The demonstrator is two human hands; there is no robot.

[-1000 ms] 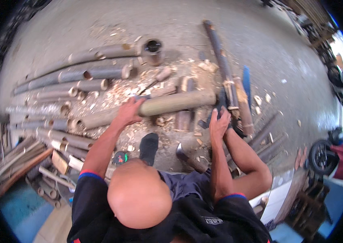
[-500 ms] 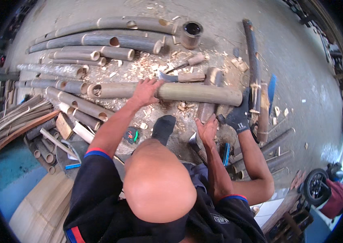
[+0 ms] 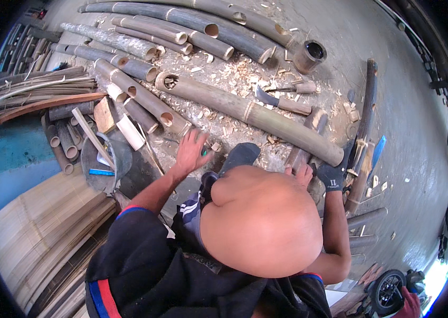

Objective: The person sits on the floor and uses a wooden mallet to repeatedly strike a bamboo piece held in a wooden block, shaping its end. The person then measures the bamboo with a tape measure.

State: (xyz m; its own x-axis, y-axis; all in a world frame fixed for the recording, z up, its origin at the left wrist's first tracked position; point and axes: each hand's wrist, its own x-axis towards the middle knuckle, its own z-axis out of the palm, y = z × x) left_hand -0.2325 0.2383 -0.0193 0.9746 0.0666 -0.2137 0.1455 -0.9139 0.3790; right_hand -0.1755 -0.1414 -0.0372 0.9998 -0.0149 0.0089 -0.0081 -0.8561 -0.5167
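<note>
My left hand (image 3: 191, 152) hovers with fingers spread over the floor, left of my dark-socked foot (image 3: 242, 156). A bit of a green and black tape measure (image 3: 204, 152) shows beside its fingers. Partly behind my knee, my right hand (image 3: 302, 174) has its fingertips apart, touching the near end of a short bamboo block (image 3: 299, 155). Across that block lies a thick bamboo tube (image 3: 271, 121), with an oval opening near its left end and wood chips inside. My other dark-socked foot (image 3: 332, 177) is at the tube's right end.
Beyond the tube lie a curved-blade knife (image 3: 287, 106) and a wooden-handled tool (image 3: 304, 87) among shavings. A cut bamboo cup (image 3: 308, 56) stands behind. Several bamboo poles (image 3: 181, 22) lie at the far left. A bucket (image 3: 108, 167) and bamboo strips (image 3: 33, 100) are at left.
My left hand has let go of the bamboo tube and moved back toward the tape measure. My view has turned, so the tube slants down to the right and my knee hides more of my right arm.
</note>
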